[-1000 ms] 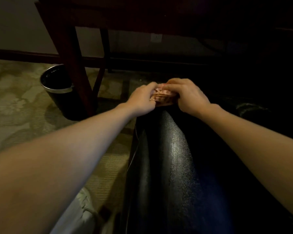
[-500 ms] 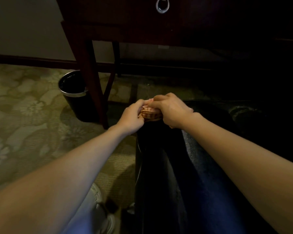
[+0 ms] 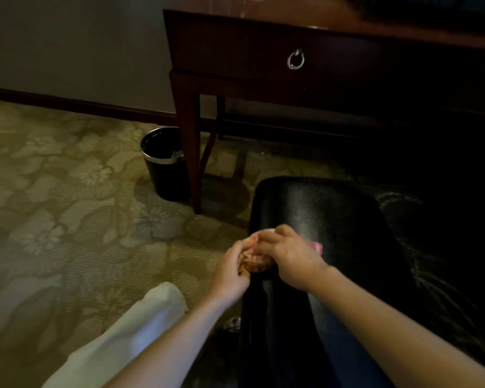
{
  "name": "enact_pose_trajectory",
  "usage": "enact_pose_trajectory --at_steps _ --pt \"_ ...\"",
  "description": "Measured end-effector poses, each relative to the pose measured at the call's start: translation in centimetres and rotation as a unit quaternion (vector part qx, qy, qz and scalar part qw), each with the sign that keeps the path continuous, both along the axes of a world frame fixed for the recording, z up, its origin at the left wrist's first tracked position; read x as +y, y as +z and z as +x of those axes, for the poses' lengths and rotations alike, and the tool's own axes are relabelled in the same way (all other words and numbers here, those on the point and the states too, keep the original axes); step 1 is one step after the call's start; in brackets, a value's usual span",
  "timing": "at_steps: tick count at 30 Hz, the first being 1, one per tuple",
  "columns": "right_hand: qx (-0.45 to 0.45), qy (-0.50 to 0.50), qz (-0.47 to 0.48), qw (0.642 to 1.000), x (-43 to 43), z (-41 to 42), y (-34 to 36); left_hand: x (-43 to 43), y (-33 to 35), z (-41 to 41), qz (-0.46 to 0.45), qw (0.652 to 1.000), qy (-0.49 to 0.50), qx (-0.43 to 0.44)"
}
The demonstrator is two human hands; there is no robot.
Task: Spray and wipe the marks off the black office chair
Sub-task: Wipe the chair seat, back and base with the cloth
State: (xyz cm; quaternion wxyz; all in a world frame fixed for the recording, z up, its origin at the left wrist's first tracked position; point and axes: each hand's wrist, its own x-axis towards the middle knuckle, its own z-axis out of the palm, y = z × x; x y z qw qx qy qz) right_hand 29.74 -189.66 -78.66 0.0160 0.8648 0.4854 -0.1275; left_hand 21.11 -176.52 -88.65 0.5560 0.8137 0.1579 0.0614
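At the left edge of the chair [image 3: 319,214], a bunched cloth [image 3: 256,261] is gripped by the left hand [image 3: 230,273] and clamped under the curled right hand [image 3: 290,259]. It seems pinkish, though the light is poor.

Both arms were stretched forward; left hand [image 3: 230,268] and right hand [image 3: 290,257] close together, both gripping one wadded cloth [image 3: 256,261].
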Motion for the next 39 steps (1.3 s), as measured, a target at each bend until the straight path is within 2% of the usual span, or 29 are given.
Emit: enact_pose_trajectory --at_steps 4,9,14,17,20,22,26,30,36,39 --pt "0.023 -0.008 0.001 1.000 -2.8 -5.9 0.4 -2.6 0.2 -5.7 -0.003 1.000 -0.007 0.006" --pt "0.047 -0.020 0.020 0.998 -6.4 -12.5 0.8 -5.5 0.9 -12.2 0.044 0.998 -0.021 0.026" --pt "0.044 -0.023 0.051 0.997 -9.4 -17.1 0.8 -8.5 2.4 -17.0 0.048 0.999 -0.021 0.003" --pt "0.040 -0.011 0.009 0.999 -10.9 -18.9 0.2 -9.8 3.1 -19.3 0.038 0.999 -0.027 0.006" --pt "0.033 -0.005 0.006 0.999 -12.0 -20.1 -0.3 -10.7 3.0 -20.7 0.042 0.999 -0.034 0.008" --pt "0.020 -0.025 -0.008 0.999 -12.3 -20.3 -0.2 -10.9 3.0 -20.9 0.037 0.999 -0.038 0.013" --pt "0.029 0.002 -0.040 0.999 -11.8 -20.3 1.4 -10.5 2.5 -20.6 0.028 0.999 -0.042 0.015" --pt "0.041 -0.003 -0.030 0.999 -10.4 -18.9 1.9 -9.1 2.6 -18.9 0.027 0.999 -0.045 0.003" --pt "-0.005 0.031 -0.041 0.999 -5.7 -13.3 2.3 -5.2 0.2 -13.2 -0.004 1.000 -0.023 0.004" --pt "-0.029 0.029 -0.036 0.999 -3.4 -9.0 1.1 -2.5 -0.1 -8.7 -0.053 0.998 -0.040 0.025"
